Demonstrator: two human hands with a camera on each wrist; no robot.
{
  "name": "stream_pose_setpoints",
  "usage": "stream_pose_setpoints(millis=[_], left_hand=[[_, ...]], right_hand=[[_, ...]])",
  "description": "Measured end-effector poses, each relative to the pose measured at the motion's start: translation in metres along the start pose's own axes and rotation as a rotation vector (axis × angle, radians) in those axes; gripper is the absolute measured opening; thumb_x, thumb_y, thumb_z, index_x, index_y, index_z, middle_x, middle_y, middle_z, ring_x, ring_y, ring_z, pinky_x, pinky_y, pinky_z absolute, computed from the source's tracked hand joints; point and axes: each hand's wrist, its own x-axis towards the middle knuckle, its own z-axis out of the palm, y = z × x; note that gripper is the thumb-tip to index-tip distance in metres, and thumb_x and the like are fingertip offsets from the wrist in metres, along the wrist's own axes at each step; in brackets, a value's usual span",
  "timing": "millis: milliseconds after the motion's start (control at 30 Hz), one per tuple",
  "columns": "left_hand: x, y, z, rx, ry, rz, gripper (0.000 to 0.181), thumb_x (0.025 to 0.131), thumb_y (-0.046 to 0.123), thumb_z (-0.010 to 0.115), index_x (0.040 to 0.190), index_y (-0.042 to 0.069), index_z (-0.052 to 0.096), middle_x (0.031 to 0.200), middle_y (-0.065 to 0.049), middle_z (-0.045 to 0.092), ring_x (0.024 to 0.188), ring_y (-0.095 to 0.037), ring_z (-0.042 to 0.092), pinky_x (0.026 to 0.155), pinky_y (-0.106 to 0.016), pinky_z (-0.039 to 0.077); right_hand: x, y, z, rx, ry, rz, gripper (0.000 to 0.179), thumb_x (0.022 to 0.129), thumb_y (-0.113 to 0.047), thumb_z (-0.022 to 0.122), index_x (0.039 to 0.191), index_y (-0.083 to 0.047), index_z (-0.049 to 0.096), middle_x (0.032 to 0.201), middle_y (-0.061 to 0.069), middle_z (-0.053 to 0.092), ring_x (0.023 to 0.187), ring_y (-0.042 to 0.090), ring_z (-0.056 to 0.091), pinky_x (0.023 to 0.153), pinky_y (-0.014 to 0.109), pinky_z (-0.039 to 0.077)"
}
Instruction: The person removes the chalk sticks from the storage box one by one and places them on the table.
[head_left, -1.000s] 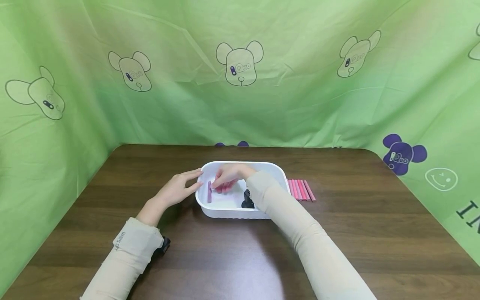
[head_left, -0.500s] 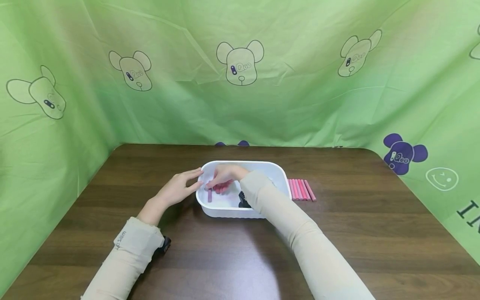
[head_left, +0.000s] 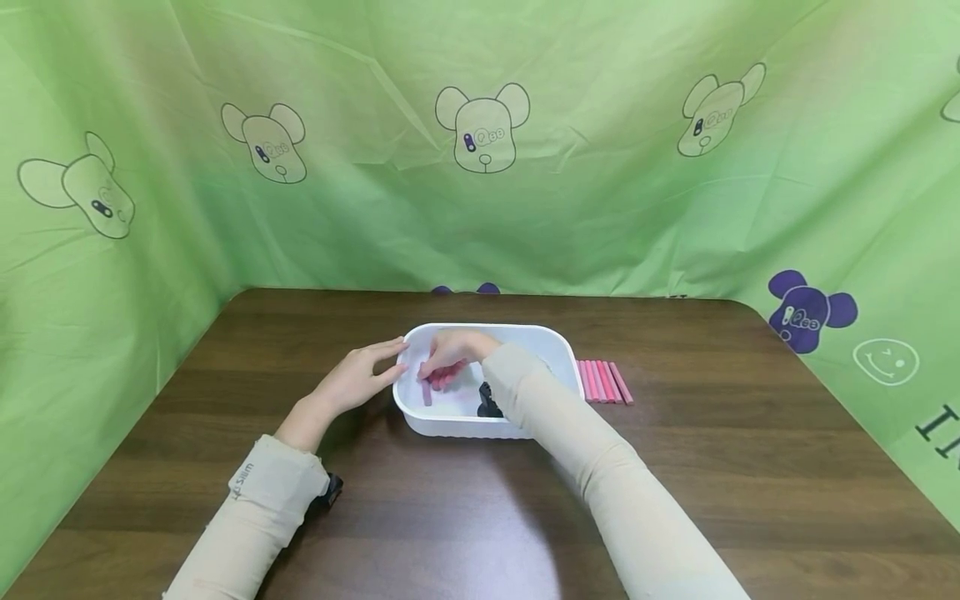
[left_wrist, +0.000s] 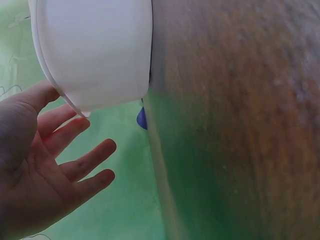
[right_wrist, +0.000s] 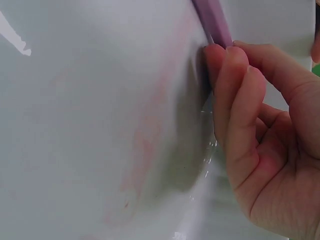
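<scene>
A slim purple stick point(head_left: 427, 393), chalk-like, is inside a white plastic tub point(head_left: 465, 427) near its left end. My right hand point(head_left: 453, 354) reaches into the tub and pinches the stick between thumb and fingertips; in the right wrist view the purple stick point(right_wrist: 213, 20) sticks out past the fingertips. My left hand point(head_left: 358, 382) is at the tub's left end, its spread fingers touching the rim. The left wrist view has that hand point(left_wrist: 50, 165) with fingers extended, thumb and some fingertips at the rim of the tub point(left_wrist: 100, 55).
To the right of the tub, several pink sticks point(head_left: 603, 382) lie side by side on the brown wooden table point(head_left: 420, 517). Faint pink smears mark the tub's floor point(right_wrist: 145, 145). A green printed cloth point(head_left: 375, 217) hangs behind the table.
My right hand has moved left to the purple stick and taken hold of it. The stick has since shifted slightly right and tilted. The left hand stays at the rim.
</scene>
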Motion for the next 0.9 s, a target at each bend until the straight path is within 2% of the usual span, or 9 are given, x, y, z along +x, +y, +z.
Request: stream_pose_setpoints(millis=[333, 567, 900], left_hand=[[0.001, 0.0, 0.0, 0.009, 0.01, 0.018, 0.046, 0.093, 0.024, 0.055, 0.134, 0.003, 0.05, 0.142, -0.018, 0.045, 0.132, -0.035, 0.042, 0.11, -0.05, 0.034], [0.0, 0.0, 0.0, 0.009, 0.002, 0.007, 0.047, 0.093, 0.025, 0.055, 0.135, 0.004, 0.049, 0.143, -0.017, 0.044, 0.133, -0.035, 0.041, 0.11, -0.05, 0.034], [0.0, 0.0, 0.001, 0.008, -0.006, -0.01, 0.047, 0.094, 0.025, 0.055, 0.136, 0.005, 0.048, 0.144, -0.016, 0.044, 0.134, -0.034, 0.04, 0.11, -0.05, 0.034]], right_hand=[[-0.008, 0.004, -0.008, 0.084, -0.065, -0.047, 0.024, 0.093, -0.015, 0.054, 0.089, 0.003, 0.068, 0.064, 0.001, 0.065, 0.054, 0.004, 0.056, 0.052, 0.013, 0.047], [-0.017, 0.004, -0.013, 0.048, -0.04, -0.058, 0.018, 0.091, -0.013, 0.054, 0.085, -0.001, 0.066, 0.063, -0.001, 0.066, 0.055, 0.004, 0.057, 0.054, 0.014, 0.046], [-0.029, 0.008, -0.021, 0.035, -0.009, -0.049, 0.015, 0.091, -0.015, 0.053, 0.091, -0.004, 0.064, 0.074, -0.001, 0.066, 0.057, 0.004, 0.055, 0.056, 0.014, 0.046]])
